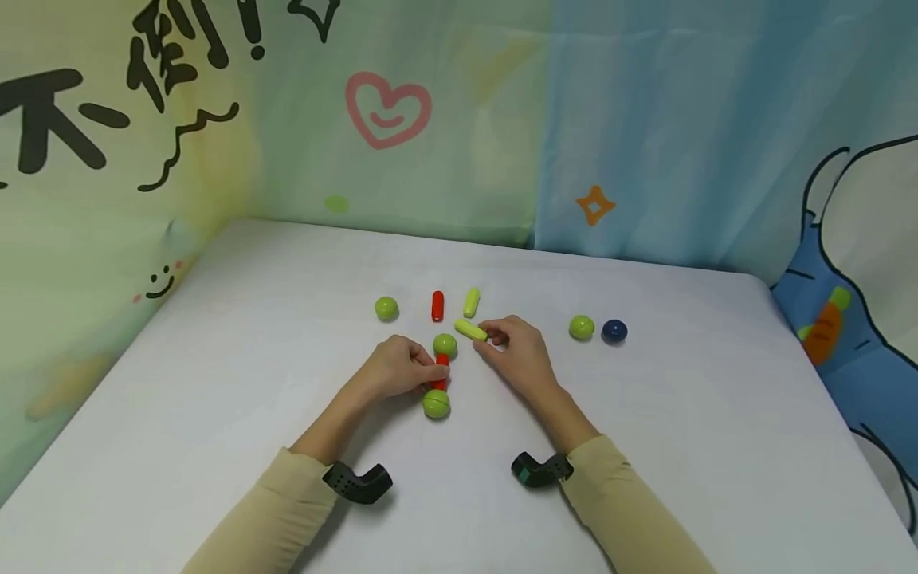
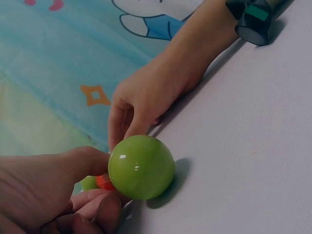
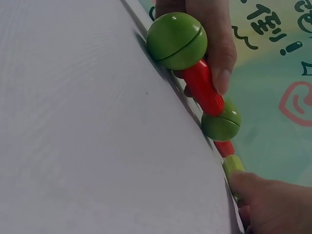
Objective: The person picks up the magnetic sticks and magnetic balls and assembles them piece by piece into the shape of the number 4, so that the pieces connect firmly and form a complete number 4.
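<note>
My left hand (image 1: 398, 368) pinches a red ribbed stick (image 3: 202, 87) between thumb and fingers. At the stick's near end sits a green ball (image 1: 436, 404) with a groove round it; a second green ball (image 1: 445, 344) is at the far end. In the right wrist view both balls appear to touch the stick. To the right, my right hand (image 1: 518, 351) pinches one end of a yellow-green stick (image 1: 469, 329), whose other end points toward the far green ball. In the left wrist view the near green ball (image 2: 141, 167) hides most of the red stick.
Beyond the hands lie another red stick (image 1: 437, 306) and another yellow-green stick (image 1: 471, 302). A loose green ball (image 1: 386, 308) is at the left. Farther right, a green ball (image 1: 582, 327) stands beside a dark blue ball (image 1: 614, 332). A printed curtain (image 1: 459, 159) borders the white table (image 1: 251, 319).
</note>
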A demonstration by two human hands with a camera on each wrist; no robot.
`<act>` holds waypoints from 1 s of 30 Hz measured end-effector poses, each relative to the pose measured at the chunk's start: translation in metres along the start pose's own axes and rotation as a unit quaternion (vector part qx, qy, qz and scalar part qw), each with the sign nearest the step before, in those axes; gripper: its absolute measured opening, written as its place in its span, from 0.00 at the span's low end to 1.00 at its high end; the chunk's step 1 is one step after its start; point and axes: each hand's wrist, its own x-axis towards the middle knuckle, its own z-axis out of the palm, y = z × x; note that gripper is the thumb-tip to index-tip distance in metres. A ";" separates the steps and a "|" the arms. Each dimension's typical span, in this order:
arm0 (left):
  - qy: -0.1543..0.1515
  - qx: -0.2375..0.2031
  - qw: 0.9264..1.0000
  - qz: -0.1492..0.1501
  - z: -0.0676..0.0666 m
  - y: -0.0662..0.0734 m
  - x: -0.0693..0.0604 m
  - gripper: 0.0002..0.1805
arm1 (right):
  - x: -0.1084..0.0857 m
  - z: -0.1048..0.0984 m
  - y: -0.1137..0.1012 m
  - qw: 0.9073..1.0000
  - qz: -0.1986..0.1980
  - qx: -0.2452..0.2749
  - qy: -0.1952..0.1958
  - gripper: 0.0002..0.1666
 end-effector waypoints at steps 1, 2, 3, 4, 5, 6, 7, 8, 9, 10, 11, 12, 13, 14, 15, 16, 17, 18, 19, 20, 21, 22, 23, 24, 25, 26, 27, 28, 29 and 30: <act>-0.003 -0.002 1.000 0.000 0.000 0.000 0.000 0.13 | -0.001 0.000 0.000 1.000 0.003 -0.003 0.005 0.18; -0.005 -0.005 1.000 -0.001 0.001 0.000 0.000 0.13 | -0.003 -0.001 0.000 1.000 0.005 -0.005 0.010 0.17; -0.006 -0.008 1.000 -0.003 0.001 0.000 0.001 0.13 | -0.004 -0.001 -0.001 1.000 0.007 -0.007 0.015 0.16; -0.007 -0.010 1.000 -0.003 0.001 -0.001 0.002 0.13 | -0.006 -0.002 -0.001 1.000 0.009 -0.010 0.018 0.16; -0.009 -0.014 1.000 -0.004 0.001 -0.001 0.002 0.12 | -0.008 -0.002 -0.001 1.000 0.012 -0.013 0.021 0.16; -0.010 -0.016 1.000 -0.005 0.001 -0.002 0.002 0.12 | -0.009 -0.002 -0.001 1.000 0.014 -0.015 0.022 0.16; -0.011 -0.017 1.000 -0.006 0.001 -0.003 0.002 0.12 | -0.011 -0.003 -0.001 1.000 0.015 -0.017 0.021 0.16; -0.013 -0.019 1.000 -0.007 0.001 -0.004 0.003 0.12 | -0.013 -0.003 -0.001 1.000 0.014 -0.020 0.018 0.15; -0.016 -0.020 1.000 -0.008 0.001 -0.005 0.003 0.12 | -0.016 -0.004 0.000 1.000 0.013 -0.023 0.015 0.15; -0.018 -0.021 1.000 -0.010 0.001 -0.005 0.003 0.12 | -0.018 -0.005 0.000 1.000 0.010 -0.024 0.011 0.15; -0.020 -0.022 0.999 -0.012 0.001 -0.006 0.003 0.12 | -0.020 -0.006 0.001 1.000 0.008 -0.022 0.008 0.15; -0.021 -0.022 0.999 -0.013 0.001 -0.006 0.003 0.12 | -0.023 -0.008 0.003 1.000 0.003 -0.019 0.004 0.15; -0.022 -0.022 0.999 -0.014 0.002 -0.007 0.004 0.12 | -0.025 -0.010 0.004 1.000 -0.003 -0.015 0.001 0.14; -0.023 -0.022 0.999 -0.014 0.002 -0.007 0.004 0.12 | -0.028 -0.012 0.006 1.000 -0.009 -0.012 -0.002 0.14; -0.023 -0.022 0.999 -0.013 0.003 -0.007 0.005 0.12 | -0.031 -0.014 0.008 1.000 -0.015 -0.009 -0.005 0.14; -0.024 -0.024 0.999 -0.012 0.004 -0.006 0.005 0.12 | -0.034 -0.017 0.011 1.000 -0.019 -0.003 -0.007 0.14; -0.025 -0.024 0.999 -0.010 0.004 -0.006 0.005 0.12 | -0.038 -0.020 0.013 1.000 -0.023 0.002 -0.008 0.14; -0.025 -0.025 0.999 -0.009 0.005 -0.006 0.006 0.12 | -0.042 -0.023 0.015 1.000 -0.026 0.008 -0.009 0.14; -0.026 -0.026 0.999 -0.008 0.005 -0.005 0.006 0.12 | -0.047 -0.025 0.016 0.999 -0.028 0.016 -0.010 0.14; -0.027 -0.027 0.999 -0.009 0.005 -0.006 0.007 0.12 | -0.052 -0.028 0.017 0.999 -0.028 0.023 -0.011 0.14; -0.027 -0.026 0.999 -0.010 0.005 -0.006 0.007 0.12 | -0.058 -0.030 0.017 0.999 -0.027 0.034 -0.012 0.14; -0.028 -0.026 0.999 -0.012 0.004 -0.006 0.008 0.12 | -0.063 -0.031 0.016 0.998 -0.028 0.047 -0.013 0.14; -0.028 -0.024 0.999 -0.013 0.004 -0.007 0.009 0.12 | -0.069 -0.033 0.015 0.998 -0.029 0.057 -0.015 0.14; -0.028 -0.023 0.999 -0.015 0.003 -0.007 0.009 0.12 | -0.075 -0.033 0.012 0.997 -0.031 0.068 -0.018 0.14; -0.028 -0.023 0.999 -0.017 0.002 -0.008 0.010 0.13 | -0.080 -0.034 0.010 0.996 -0.034 0.079 -0.022 0.14; -0.028 -0.024 0.999 -0.019 0.002 -0.009 0.010 0.13 | -0.084 -0.034 0.007 0.995 -0.036 0.088 -0.028 0.14; -0.028 -0.024 0.999 -0.020 0.001 -0.010 0.011 0.13 | -0.088 -0.033 0.005 0.994 -0.039 0.096 -0.032 0.14; -0.029 -0.028 0.999 -0.020 0.000 -0.011 0.011 0.13 | -0.091 -0.032 0.003 0.993 -0.043 0.100 -0.036 0.14; -0.030 -0.031 0.999 -0.021 -0.001 -0.012 0.011 0.13 | -0.094 -0.031 0.001 0.993 -0.046 0.104 -0.039 0.14; -0.031 -0.034 0.999 -0.023 -0.001 -0.013 0.011 0.14 | -0.095 -0.030 0.000 0.992 -0.049 0.107 -0.039 0.14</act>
